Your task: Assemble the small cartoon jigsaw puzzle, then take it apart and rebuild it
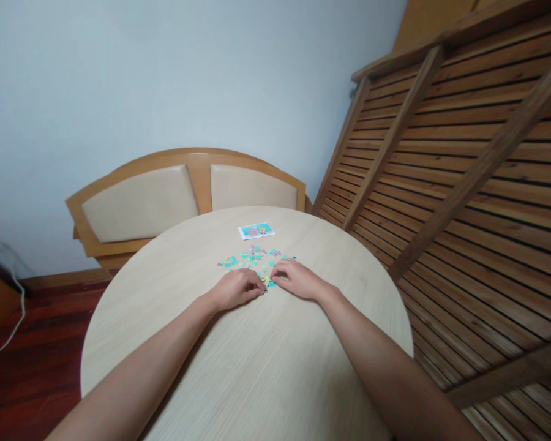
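Small jigsaw puzzle pieces, mostly teal with some pink and white, lie scattered near the middle of the round table. My left hand rests at their near side, its fingers closed in a pinch at a small dark and white puzzle piece. Facing it, my right hand has its fingertips pressed together at the edge of a little yellow and teal cluster of pieces. The fingers partly cover the pieces between the two hands.
A picture card with a teal cartoon scene lies beyond the pieces. Behind the table stands a wooden headboard with cream panels, against a pale wall. A slatted wooden frame leans along the right. A white cable hangs at far left.
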Tool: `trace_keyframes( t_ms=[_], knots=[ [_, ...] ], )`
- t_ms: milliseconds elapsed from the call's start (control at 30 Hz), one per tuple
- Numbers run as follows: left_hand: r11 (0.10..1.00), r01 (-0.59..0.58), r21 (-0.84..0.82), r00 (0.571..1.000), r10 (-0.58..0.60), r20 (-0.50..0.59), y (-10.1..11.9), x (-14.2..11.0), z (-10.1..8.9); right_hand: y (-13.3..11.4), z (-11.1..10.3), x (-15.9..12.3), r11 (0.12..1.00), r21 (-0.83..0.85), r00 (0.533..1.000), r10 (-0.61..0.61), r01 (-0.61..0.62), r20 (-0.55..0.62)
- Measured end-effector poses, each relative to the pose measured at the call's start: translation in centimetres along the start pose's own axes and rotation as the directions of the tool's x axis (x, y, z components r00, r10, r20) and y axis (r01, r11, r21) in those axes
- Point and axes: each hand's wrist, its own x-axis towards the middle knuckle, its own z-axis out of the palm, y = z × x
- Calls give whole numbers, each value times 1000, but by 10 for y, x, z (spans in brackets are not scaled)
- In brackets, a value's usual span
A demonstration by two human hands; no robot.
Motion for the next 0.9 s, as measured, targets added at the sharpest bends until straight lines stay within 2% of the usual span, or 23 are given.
trace_keyframes(
  t_ms=[133,333,467,633,900],
  knots=[
    [1000,-20,6,1000,20,14,-1,0,-3,0,-1,0,1000,8,1000,-1,1,0],
    [997,-27,77,995,34,-90,-12,-3,-1,-5,-4,-2,998,36,999,-43,43,23],
    [997,-29,78,996,35,-76,-20,-5,4,-10,-2,-2,997,54,997,-60,57,54],
    [997,-17,73,997,23,-79,-19,-6,4,-10,3,-1,998,33,995,-54,51,81],
    [996,-40,82,997,45,-61,-21,-6,5,-15,8,1,999,18,998,-50,49,47]
  ],
)
